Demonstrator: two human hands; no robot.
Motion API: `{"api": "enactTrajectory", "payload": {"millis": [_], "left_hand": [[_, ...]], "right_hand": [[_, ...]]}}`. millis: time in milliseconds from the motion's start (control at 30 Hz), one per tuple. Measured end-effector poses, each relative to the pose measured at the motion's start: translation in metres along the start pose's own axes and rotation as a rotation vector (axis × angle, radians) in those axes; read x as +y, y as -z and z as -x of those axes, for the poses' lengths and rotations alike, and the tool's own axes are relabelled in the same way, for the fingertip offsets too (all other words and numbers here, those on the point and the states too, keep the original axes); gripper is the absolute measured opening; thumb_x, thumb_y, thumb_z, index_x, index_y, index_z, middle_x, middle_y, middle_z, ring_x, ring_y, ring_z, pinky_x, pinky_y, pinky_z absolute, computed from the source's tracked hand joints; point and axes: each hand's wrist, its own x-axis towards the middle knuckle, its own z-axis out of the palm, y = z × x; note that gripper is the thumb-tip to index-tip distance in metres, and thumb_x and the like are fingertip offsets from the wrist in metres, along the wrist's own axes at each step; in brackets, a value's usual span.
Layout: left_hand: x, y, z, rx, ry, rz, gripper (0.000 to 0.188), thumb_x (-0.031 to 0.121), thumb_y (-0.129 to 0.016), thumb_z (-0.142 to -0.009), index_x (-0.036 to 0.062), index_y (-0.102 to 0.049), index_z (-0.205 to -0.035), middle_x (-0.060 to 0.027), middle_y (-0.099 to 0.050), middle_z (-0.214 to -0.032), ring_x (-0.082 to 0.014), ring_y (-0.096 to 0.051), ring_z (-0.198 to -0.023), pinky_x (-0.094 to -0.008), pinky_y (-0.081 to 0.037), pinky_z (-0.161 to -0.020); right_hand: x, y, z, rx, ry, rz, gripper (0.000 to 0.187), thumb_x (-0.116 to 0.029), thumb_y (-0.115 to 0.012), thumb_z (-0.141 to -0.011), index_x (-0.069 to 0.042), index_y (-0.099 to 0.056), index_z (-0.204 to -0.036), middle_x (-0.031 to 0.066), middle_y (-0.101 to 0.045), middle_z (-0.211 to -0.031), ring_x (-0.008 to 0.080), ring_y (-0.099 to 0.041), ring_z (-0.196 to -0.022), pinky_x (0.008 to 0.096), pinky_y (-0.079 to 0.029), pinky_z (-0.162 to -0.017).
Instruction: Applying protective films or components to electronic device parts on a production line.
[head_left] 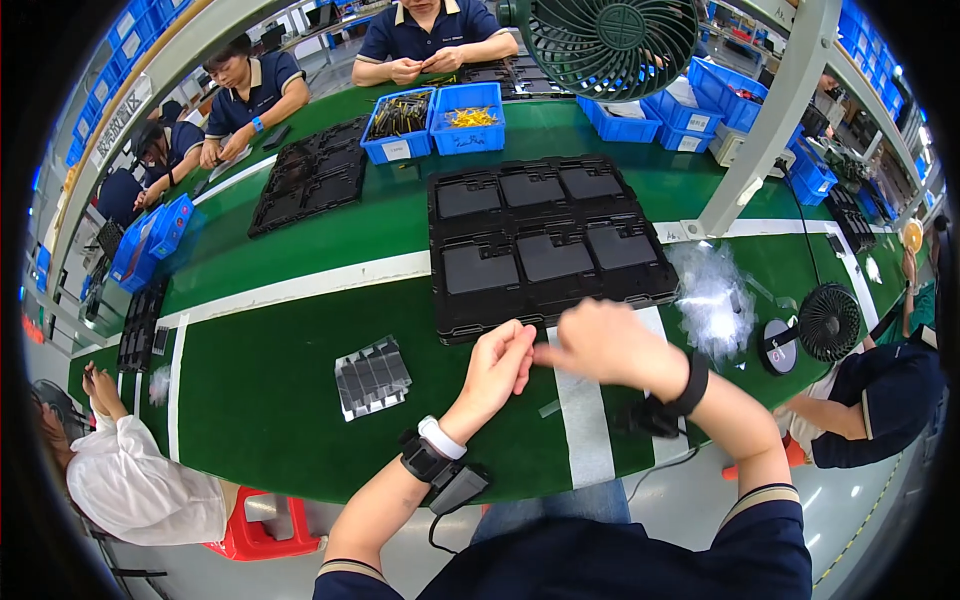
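Observation:
My left hand (500, 362) is closed, its fingertips pinched together above the near edge of a black compartment tray (505, 220). If anything is in that pinch, it is too small or hidden to make out. Close by on the right, my right hand (612, 345) is slightly blurred, its fingers curled and its thumb reaching toward the left fingertips. What it may hold does not show. The tray has two rows of compartments, each with a dark grey flat rectangular piece. Left of my hands, a sheet of dark adhesive-like strips (372, 378) lies on the green table mat (270, 420).
A pile of clear plastic film (718, 305) and a small black fan (828, 322) are at the right. Blue bins (468, 120) stand beyond the tray, beside another black tray (310, 175). A metal post (770, 130) rises at the right. Several people work around the table.

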Motion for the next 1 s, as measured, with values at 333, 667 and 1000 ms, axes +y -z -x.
{"api": "enactTrajectory", "payload": {"millis": [333, 667, 1000], "left_hand": [[0.000, 0.001, -0.001, -0.041, 0.000, -0.024, 0.031, 0.023, -0.049, -0.093, 0.0057, -0.044, -0.068, 0.0016, -0.043, -0.052, -0.0039, -0.038, -0.039, -0.0190, -0.029, -0.037], [0.003, -0.003, -0.001, -0.088, 0.049, -0.096, 0.029, 0.020, -0.046, -0.094, 0.0066, -0.043, -0.068, 0.0018, -0.043, -0.052, -0.0050, -0.039, -0.040, -0.0185, -0.030, -0.038], [0.011, -0.004, 0.003, -0.170, 0.005, -0.187, 0.022, 0.019, -0.047, -0.093, 0.0026, -0.050, -0.079, 0.0008, -0.048, -0.061, -0.0045, -0.045, -0.051, -0.0187, -0.037, -0.048]], "right_hand": [[0.037, -0.016, 0.033, 0.082, -0.015, -0.153, 0.020, -0.022, -0.060, -0.072, -0.002, -0.062, -0.071, 0.0178, -0.061, -0.070, 0.0358, -0.062, -0.068, 0.0413, -0.051, -0.062], [0.112, -0.003, 0.020, 0.776, -0.436, -0.218, 0.023, -0.021, -0.069, -0.071, -0.004, -0.053, -0.068, 0.0088, -0.052, -0.054, 0.0272, -0.054, -0.052, 0.0370, -0.041, -0.049], [0.115, -0.030, -0.008, 0.852, 0.048, -0.404, 0.014, -0.008, -0.064, -0.074, -0.005, -0.051, -0.070, 0.0050, -0.036, -0.050, 0.0195, -0.041, -0.047, 0.0318, -0.033, -0.046]]}}
